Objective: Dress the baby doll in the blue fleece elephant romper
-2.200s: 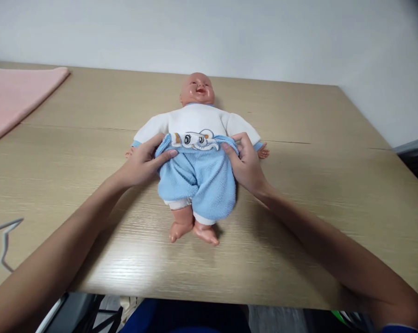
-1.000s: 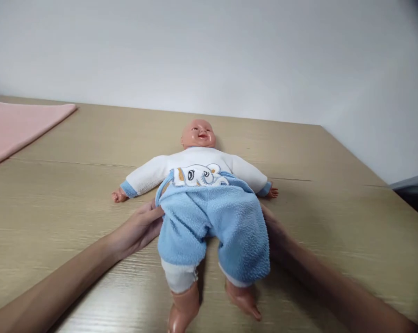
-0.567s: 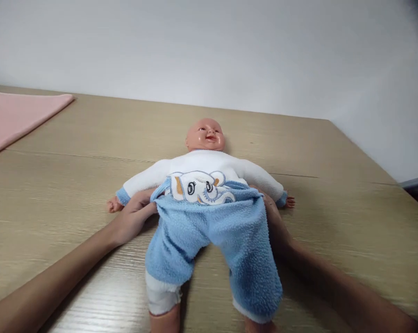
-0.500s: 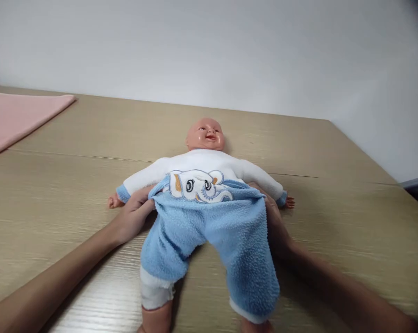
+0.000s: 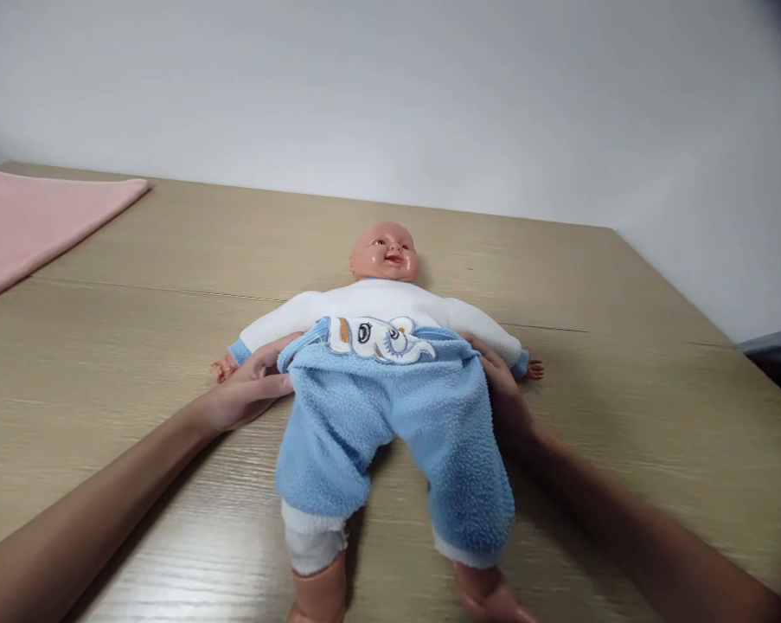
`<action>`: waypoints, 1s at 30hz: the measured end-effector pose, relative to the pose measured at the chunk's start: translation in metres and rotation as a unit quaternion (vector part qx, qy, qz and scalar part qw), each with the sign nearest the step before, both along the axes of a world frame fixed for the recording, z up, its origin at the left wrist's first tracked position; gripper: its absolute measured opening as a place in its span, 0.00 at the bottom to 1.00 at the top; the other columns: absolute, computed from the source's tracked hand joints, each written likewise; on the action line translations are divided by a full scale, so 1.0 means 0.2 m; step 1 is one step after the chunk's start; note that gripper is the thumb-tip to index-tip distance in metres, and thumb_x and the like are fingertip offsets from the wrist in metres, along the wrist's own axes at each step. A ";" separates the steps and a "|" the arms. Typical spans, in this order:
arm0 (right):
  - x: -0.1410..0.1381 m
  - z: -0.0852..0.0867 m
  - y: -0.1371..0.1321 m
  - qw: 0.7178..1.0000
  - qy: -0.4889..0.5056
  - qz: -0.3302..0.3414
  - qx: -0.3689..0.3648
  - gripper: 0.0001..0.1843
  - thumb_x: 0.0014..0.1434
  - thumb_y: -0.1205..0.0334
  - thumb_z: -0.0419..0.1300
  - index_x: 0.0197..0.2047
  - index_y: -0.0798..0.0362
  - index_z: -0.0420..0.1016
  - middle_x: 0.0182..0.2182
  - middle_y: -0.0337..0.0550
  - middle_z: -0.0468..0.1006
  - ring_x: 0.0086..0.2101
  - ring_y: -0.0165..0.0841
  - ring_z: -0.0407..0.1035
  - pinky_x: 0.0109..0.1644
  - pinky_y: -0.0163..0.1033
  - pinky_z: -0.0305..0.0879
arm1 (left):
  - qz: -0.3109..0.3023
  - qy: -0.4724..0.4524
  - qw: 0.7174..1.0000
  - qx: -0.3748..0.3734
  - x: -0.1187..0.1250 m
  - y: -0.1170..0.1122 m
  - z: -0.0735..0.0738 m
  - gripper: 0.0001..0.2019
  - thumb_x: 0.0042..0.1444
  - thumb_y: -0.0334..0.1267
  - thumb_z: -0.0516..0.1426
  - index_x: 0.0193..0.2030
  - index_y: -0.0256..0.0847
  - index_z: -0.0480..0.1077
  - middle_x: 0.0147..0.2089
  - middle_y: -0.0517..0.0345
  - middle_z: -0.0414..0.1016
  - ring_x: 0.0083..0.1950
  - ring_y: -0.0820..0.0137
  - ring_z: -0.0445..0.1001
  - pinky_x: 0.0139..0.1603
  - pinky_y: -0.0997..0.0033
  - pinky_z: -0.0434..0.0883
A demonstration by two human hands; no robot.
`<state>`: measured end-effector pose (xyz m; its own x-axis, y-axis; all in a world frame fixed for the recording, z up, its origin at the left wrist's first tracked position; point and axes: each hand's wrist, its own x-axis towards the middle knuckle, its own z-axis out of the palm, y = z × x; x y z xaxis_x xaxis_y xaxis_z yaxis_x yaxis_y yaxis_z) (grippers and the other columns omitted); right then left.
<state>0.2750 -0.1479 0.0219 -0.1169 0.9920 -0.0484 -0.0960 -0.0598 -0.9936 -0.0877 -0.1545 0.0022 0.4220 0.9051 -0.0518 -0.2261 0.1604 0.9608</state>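
A baby doll (image 5: 385,253) lies on its back on the wooden table, arms spread and legs toward me. It wears a white top (image 5: 390,298) with blue cuffs and fluffy blue pants (image 5: 396,407) with white leg ends and an elephant face on the front. At the waist's left side my left hand (image 5: 244,389) is closed on the pants' edge, thumb toward me. My right hand (image 5: 502,381) is at the opposite side of the waist, closed on the fabric there; the pants partly hide its fingers. Both lower legs of the doll stick out bare.
A folded pink cloth (image 5: 46,221) lies at the table's far left. The table (image 5: 624,346) reaches back to a pale wall, and its right edge slants toward me. Something dark shows beyond that edge.
The pants' waist has moved slightly up the belly, and the elephant face is more folded. The doll's legs have shifted and show more below the pants. Both hands stay at the waist.
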 end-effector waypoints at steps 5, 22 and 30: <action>0.02 0.00 0.00 0.998 0.014 0.061 0.000 0.15 0.55 0.50 0.75 0.42 0.45 0.80 0.37 0.39 0.73 0.34 0.37 0.60 0.38 0.43 0.61 | -0.019 0.027 0.999 0.030 -0.02 0.01 -0.03 0.37 0.47 0.64 0.81 0.62 0.51 0.86 0.74 0.49 0.81 0.82 0.39 0.68 0.87 0.45 0.59; -0.04 0.11 0.09 0.991 -0.076 -0.012 0.107 0.27 0.66 0.31 0.73 0.43 0.45 0.73 0.27 0.31 0.65 0.28 0.32 0.54 0.32 0.39 0.51 | 0.015 0.067 0.991 0.112 0.08 0.04 0.06 0.23 0.72 0.63 0.66 0.46 0.42 0.79 0.39 0.59 0.69 0.36 0.69 0.63 0.36 0.72 0.63; -0.08 0.20 0.19 0.970 -0.197 0.066 0.128 0.20 0.64 0.41 0.74 0.40 0.51 0.85 0.40 0.42 0.82 0.43 0.39 0.73 0.51 0.43 0.66 | 0.021 0.146 0.972 0.182 0.04 0.04 0.17 0.17 0.69 0.52 0.72 0.41 0.41 0.77 0.45 0.54 0.72 0.48 0.64 0.72 0.48 0.68 0.72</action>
